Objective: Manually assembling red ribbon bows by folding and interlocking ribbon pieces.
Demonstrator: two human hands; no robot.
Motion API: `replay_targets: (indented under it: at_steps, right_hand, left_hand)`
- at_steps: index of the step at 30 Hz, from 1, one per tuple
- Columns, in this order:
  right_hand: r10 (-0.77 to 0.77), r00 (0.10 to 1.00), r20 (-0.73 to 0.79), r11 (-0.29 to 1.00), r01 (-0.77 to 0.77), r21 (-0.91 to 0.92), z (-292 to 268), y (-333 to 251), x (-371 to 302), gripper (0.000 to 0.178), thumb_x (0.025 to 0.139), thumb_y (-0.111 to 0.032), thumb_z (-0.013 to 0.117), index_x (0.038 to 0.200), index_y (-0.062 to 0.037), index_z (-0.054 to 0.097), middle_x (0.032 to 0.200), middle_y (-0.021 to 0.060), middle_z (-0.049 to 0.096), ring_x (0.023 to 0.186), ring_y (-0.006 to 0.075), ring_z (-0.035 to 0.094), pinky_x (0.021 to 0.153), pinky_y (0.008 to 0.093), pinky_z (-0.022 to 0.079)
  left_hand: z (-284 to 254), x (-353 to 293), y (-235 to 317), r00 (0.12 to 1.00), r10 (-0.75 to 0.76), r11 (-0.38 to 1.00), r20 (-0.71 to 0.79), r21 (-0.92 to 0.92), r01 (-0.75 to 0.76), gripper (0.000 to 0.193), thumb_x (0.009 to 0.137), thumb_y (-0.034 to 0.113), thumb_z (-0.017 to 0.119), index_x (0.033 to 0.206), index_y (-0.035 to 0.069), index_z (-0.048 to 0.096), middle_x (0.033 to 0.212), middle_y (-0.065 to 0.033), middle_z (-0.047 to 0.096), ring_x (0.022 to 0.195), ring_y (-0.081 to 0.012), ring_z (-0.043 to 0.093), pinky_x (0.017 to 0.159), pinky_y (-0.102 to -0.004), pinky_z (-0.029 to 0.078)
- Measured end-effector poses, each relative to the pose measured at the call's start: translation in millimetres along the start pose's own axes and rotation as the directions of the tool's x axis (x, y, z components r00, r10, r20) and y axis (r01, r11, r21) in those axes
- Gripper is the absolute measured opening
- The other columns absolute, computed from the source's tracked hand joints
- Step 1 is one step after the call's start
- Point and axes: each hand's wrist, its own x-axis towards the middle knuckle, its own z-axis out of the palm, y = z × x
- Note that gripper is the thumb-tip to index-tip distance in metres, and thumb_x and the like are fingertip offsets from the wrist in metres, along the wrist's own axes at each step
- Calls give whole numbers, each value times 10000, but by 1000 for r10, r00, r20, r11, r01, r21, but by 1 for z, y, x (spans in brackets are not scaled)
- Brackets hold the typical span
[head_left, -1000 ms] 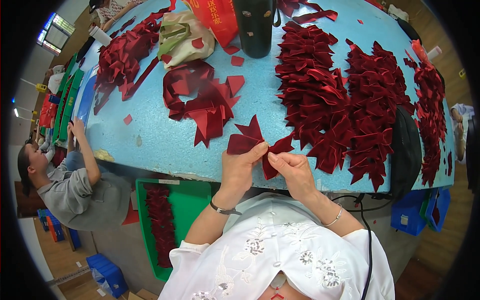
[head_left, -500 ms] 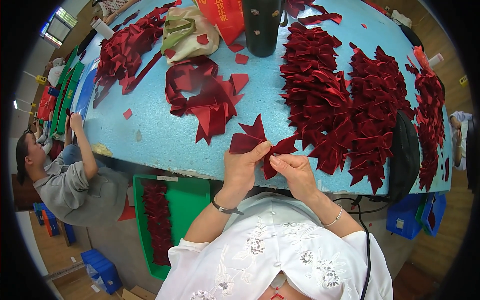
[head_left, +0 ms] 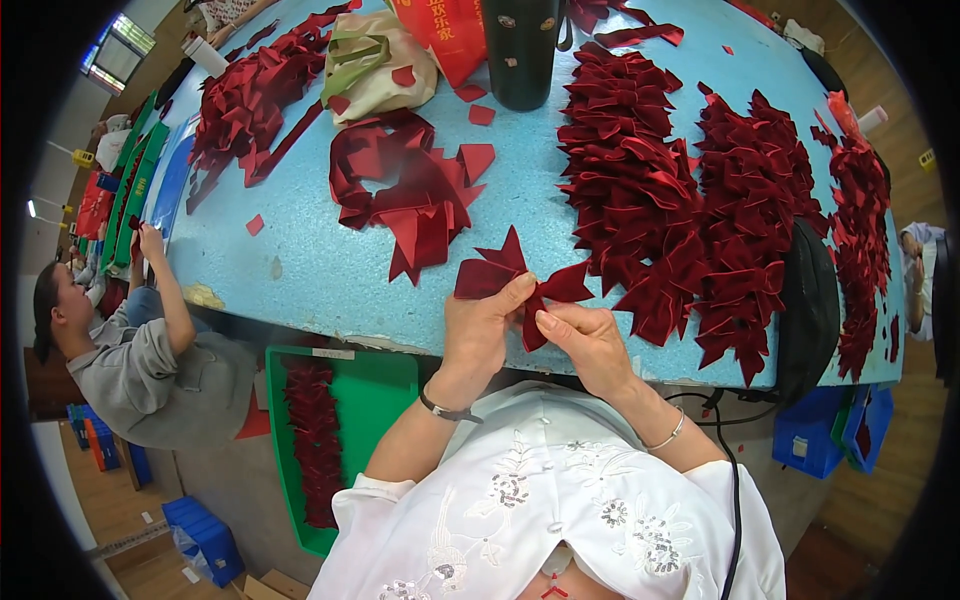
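Note:
Between my two hands, over the near edge of the table, is a dark red velvet ribbon bow with pointed tails. My left hand is closed on the bow's left side, its thumb pressed near the middle. My right hand pinches the ribbon at the centre and lower tail. The fingertips partly hide the knot. Just beyond my hands lies a loose heap of cut red ribbon strips. Rows of finished-looking red bows lie close to the right.
A dark bottle, a cream cloth bag and a red packet stand at the back of the blue table. A black bag hangs at the right edge. Below left is a green bin holding bows. A co-worker sits at left.
Both hands stay on the bow with almost the same grip. The right fingers have shifted slightly at its centre; the view has moved a little.

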Motion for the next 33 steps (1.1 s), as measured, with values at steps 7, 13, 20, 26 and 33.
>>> replay_targets:
  at_steps: [7, 13, 20, 26, 33]
  right_hand:
    - [-58, 995, -80, 996, 64, 66, 10, 2, -5, 124, 909, -78, 689, 949, 39, 701, 907, 31, 590, 784, 86, 552, 711, 233, 460]
    - [-258, 949, -181, 966, 259, -19, 17, -1, -6, 140, 904, -46, 688, 1007, 48, 704, 1071, 97, 608, 847, 131, 618, 753, 275, 552]
    - [72, 992, -103, 957, -40, 288, 11, -2, -5, 97, 900, -50, 697, 881, 44, 682, 866, 82, 657, 699, 127, 639, 658, 279, 556]
    - [30, 982, -186, 992, -7, 123, 24, -6, -1, 174, 893, -27, 691, 1019, 44, 594, 782, 81, 654, 638, 121, 636, 589, 252, 540]
    - [23, 990, -141, 998, -15, 56, 30, -7, -3, 409, 873, 0, 699, 1208, 26, 465, 845, 100, 660, 649, 111, 635, 551, 236, 537]
  left_hand:
    - [2, -2, 7, 1000, -25, 999, -9, 27, 26, 212, 795, 85, 816, 938, 15, 676, 902, -62, 693, 786, -152, 647, 715, -315, 531]
    - [6, -3, 9, 991, 124, 992, -53, 30, -123, 222, 798, 90, 812, 946, -1, 672, 927, -70, 697, 825, -164, 660, 756, -327, 545]
    - [6, -6, 8, 995, 87, 996, -49, -29, -88, 222, 801, 62, 801, 964, -1, 664, 931, -77, 698, 834, -171, 666, 761, -334, 548]
    - [8, -6, 9, 992, 109, 993, -67, -40, -111, 216, 810, 45, 787, 977, 4, 656, 941, -77, 696, 844, -168, 667, 750, -333, 549]
    - [0, 2, 7, 988, 130, 986, -83, -91, -137, 228, 807, 52, 793, 985, 11, 656, 920, -64, 695, 817, -160, 665, 743, -311, 547]
